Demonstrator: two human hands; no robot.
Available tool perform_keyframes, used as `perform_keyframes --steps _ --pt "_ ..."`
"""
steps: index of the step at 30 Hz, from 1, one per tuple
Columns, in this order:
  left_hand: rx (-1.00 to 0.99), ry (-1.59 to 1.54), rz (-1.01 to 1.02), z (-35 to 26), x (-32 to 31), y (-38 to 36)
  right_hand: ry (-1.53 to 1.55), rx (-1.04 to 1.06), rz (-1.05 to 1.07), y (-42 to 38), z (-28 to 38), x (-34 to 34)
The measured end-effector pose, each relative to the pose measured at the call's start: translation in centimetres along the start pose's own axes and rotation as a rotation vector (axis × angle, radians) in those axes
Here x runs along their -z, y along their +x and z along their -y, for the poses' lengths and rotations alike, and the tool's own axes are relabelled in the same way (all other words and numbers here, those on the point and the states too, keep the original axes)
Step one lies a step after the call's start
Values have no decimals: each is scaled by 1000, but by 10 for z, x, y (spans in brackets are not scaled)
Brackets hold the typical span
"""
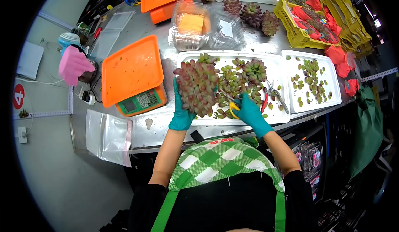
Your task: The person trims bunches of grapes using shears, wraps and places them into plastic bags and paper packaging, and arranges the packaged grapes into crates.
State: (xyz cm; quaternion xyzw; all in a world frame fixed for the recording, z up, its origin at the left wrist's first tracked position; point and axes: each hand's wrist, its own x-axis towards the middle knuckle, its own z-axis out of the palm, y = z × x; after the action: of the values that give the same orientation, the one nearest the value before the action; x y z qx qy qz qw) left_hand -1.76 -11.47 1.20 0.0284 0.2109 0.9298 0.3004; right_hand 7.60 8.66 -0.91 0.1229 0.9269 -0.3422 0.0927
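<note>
Holding a succulent (197,86) with left fingers (176,91), right fingers (246,102) gripping yellow-handled scissors (233,108), metal table (151,138), pale wall (43,93).

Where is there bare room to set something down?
Mostly bare: the front strip of metal table, between the plastic bag and left hand; the near orange pan above the green keypad. Crowded: the white tray holding the red-handled shears, scattered with leaves.

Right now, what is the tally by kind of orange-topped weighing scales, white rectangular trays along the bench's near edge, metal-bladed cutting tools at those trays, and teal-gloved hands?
Scales: 2 (near scale, far scale)
Trays: 2 (left tray, right tray)
Cutting tools: 2 (yellow-handled scissors, red-handled shears)
Teal-gloved hands: 2 (left hand, right hand)
Total: 8
</note>
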Motion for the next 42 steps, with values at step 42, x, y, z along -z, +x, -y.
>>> perform_keyframes --steps 42 --pt "-378 1064 -193 -2 -91 5 2055 124 307 12 75 17"
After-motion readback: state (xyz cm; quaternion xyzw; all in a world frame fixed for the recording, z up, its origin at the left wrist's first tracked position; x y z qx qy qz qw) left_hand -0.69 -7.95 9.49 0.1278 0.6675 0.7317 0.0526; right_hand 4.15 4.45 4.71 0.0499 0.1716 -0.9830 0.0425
